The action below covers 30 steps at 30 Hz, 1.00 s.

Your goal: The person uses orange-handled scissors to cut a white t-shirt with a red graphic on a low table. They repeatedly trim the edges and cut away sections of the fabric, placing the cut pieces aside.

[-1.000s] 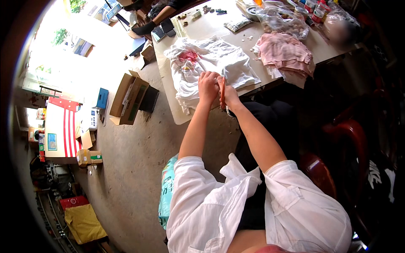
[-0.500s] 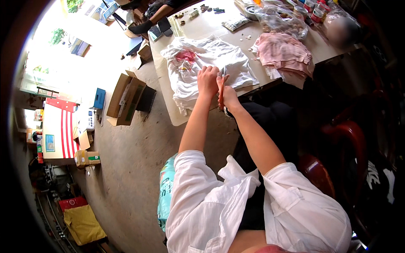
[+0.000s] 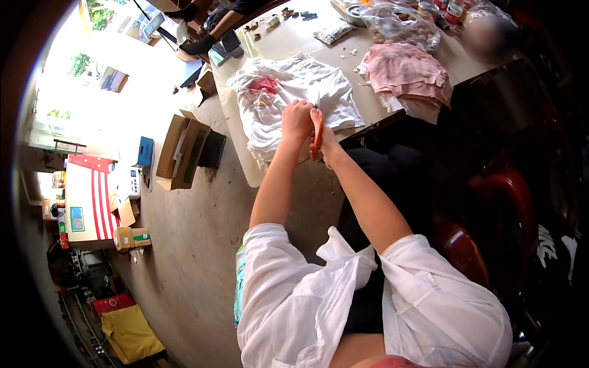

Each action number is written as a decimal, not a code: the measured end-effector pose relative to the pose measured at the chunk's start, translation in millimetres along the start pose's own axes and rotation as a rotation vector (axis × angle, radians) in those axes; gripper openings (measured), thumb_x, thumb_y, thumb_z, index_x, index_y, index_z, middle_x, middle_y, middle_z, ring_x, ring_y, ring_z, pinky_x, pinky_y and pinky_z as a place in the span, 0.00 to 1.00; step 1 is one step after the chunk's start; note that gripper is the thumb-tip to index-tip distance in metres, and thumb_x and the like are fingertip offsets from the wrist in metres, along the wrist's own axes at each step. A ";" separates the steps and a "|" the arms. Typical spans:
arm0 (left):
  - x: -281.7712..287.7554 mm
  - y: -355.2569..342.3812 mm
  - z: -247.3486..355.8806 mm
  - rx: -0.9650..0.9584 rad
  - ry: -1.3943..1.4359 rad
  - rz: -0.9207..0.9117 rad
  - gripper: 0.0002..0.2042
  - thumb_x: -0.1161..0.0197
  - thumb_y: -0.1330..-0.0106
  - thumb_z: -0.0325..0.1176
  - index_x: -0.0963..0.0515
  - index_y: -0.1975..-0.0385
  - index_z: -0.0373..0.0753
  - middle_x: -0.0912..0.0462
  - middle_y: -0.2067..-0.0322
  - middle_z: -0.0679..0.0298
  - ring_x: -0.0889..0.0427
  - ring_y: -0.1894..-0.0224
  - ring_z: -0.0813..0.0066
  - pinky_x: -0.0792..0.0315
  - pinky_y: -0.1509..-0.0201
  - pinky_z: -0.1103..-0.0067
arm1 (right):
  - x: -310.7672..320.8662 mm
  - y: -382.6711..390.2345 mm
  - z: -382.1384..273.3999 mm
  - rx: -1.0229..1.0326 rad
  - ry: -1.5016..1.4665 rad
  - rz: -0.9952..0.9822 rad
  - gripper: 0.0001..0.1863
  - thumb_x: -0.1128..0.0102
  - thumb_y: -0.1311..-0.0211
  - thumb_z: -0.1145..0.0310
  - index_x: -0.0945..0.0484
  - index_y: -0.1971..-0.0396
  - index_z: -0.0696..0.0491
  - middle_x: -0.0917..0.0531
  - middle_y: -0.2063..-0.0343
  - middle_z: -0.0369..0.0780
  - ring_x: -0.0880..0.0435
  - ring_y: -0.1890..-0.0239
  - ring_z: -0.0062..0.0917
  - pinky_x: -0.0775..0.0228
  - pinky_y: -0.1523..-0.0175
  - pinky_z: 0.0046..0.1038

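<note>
Head view: A person works over a white garment point(image 3: 334, 83) spread on a desk point(image 3: 294, 38), pink cloths point(image 3: 406, 72) stacked to its right. At the garment's near edge, the right hand point(image 3: 328, 141) grasps orange-handled scissors point(image 3: 317, 135); just beside it, the left hand point(image 3: 297, 119) keeps a clenched grip on the fabric, fingertips hidden, apparently to steady it by the blades. The scissors' long axis runs from the person toward the garment, tips pointing away; the blades' opening cannot be told.
</note>
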<state>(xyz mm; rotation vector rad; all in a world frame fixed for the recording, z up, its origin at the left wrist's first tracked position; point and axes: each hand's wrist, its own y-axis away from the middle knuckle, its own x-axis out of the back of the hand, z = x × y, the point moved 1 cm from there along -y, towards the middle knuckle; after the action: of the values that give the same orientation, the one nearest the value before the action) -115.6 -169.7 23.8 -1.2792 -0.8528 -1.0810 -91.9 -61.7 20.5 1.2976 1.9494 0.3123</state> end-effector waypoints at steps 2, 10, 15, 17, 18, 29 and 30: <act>2.9 1.9 -1.4 -0.045 0.048 0.040 0.07 0.44 0.47 0.32 0.23 0.82 0.38 0.22 0.76 0.61 0.23 0.66 0.61 0.29 0.61 0.69 | -2.5 -6.5 1.4 0.081 0.002 -0.026 0.34 0.54 0.47 0.29 0.31 0.78 0.51 0.34 0.90 0.33 0.32 0.91 0.20 0.40 0.87 0.23; 31.2 16.0 19.5 -0.102 -0.054 -0.070 0.07 0.43 0.47 0.32 0.22 0.84 0.39 0.21 0.78 0.61 0.22 0.68 0.64 0.28 0.64 0.70 | -3.2 -10.3 8.9 0.056 -0.192 -0.171 0.32 0.61 0.41 0.32 0.31 0.79 0.49 0.33 0.94 0.34 0.32 0.94 0.23 0.43 0.92 0.24; 30.7 10.8 26.3 -0.069 -0.089 -0.079 0.09 0.44 0.45 0.33 0.23 0.84 0.37 0.21 0.79 0.59 0.21 0.69 0.62 0.27 0.64 0.70 | 4.7 -44.1 30.0 0.188 -0.030 0.083 0.31 0.59 0.40 0.33 0.28 0.77 0.50 0.30 0.89 0.34 0.30 0.88 0.22 0.45 0.85 0.24; 27.5 20.6 14.7 -0.051 -0.095 -0.089 0.11 0.45 0.44 0.33 0.24 0.85 0.36 0.21 0.79 0.57 0.21 0.70 0.60 0.27 0.64 0.69 | -4.9 -28.4 29.1 0.143 -0.055 0.052 0.28 0.59 0.37 0.37 0.31 0.78 0.48 0.33 0.91 0.32 0.34 0.92 0.20 0.47 0.88 0.24; 32.9 17.8 17.3 -0.069 -0.099 -0.085 0.11 0.45 0.44 0.33 0.24 0.85 0.36 0.21 0.79 0.57 0.21 0.70 0.60 0.27 0.65 0.69 | -4.8 -31.6 28.6 0.199 -0.055 0.087 0.28 0.59 0.37 0.37 0.30 0.78 0.48 0.33 0.91 0.32 0.34 0.92 0.20 0.46 0.87 0.24; 48.2 15.4 12.4 -0.103 -0.086 -0.012 0.06 0.41 0.48 0.32 0.26 0.77 0.35 0.24 0.65 0.56 0.26 0.56 0.60 0.30 0.57 0.69 | -1.2 10.5 0.7 0.005 -0.206 -0.355 0.32 0.63 0.42 0.29 0.34 0.76 0.47 0.35 0.89 0.32 0.33 0.90 0.23 0.38 0.85 0.26; 46.6 13.1 9.2 -0.093 -0.029 -0.016 0.06 0.40 0.48 0.31 0.26 0.76 0.35 0.24 0.64 0.56 0.27 0.55 0.59 0.30 0.57 0.68 | -2.2 14.3 0.4 -0.016 -0.209 -0.327 0.32 0.62 0.43 0.29 0.34 0.76 0.47 0.36 0.89 0.32 0.33 0.90 0.23 0.38 0.85 0.26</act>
<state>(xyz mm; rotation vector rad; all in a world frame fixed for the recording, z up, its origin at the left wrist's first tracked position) -88.4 -167.8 64.8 -1.3699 -0.8444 -1.1282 -81.5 -57.2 29.4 0.9396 1.9334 0.0283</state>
